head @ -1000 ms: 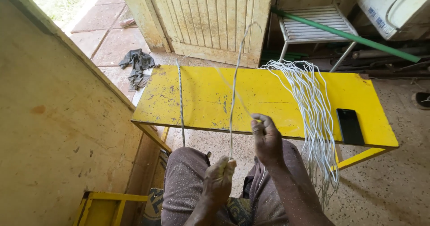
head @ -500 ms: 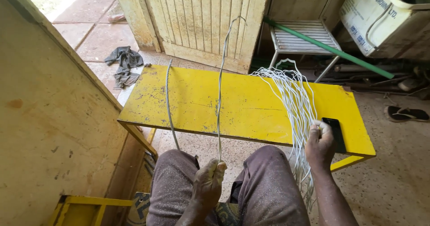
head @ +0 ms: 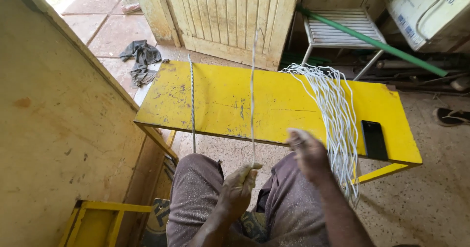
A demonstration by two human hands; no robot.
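Observation:
I sit behind a yellow bench. My left hand rests over my lap and pinches the lower end of a taut white cord that runs up and away over the bench. My right hand hovers at the bench's near edge, fingers curled, close to a bundle of white cords draped across the bench and hanging off its front. Whether it holds a strand I cannot tell. A twisted grey rope lies across the bench's left part and hangs over the front edge.
A black phone lies on the bench's right end. A wooden door, a white slatted stool and a green pole stand behind. A grey rag lies on the floor. A yellow wall is at my left.
My right hand has come back from the cord bundle at the right toward the middle, near the bench's front edge. My left hand keeps its hold on the taut cord.

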